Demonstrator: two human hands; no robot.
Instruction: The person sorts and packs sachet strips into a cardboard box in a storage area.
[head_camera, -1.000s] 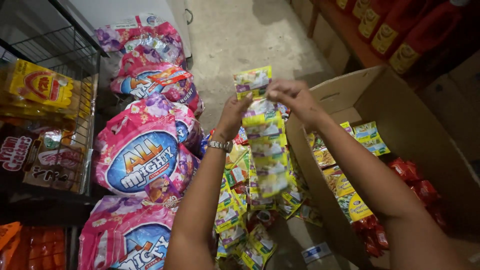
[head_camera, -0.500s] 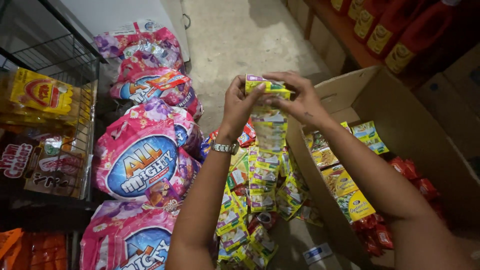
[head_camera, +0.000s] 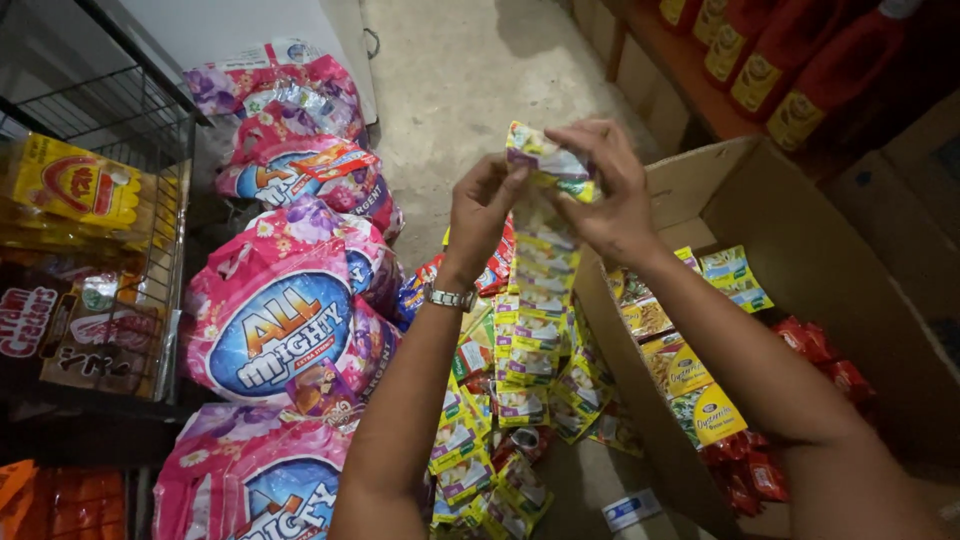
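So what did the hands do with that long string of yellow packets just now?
The left hand and right hand came together at the top of the yellow sachet strip, and the top sachet, upright earlier, is now bent over between the fingers. Both hands keep hold. The cardboard box and pink detergent bags stayed put.

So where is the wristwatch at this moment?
In the head view the silver wristwatch sits on the left wrist, just below the left hand, between the pink detergent bags and the hanging sachet strip.
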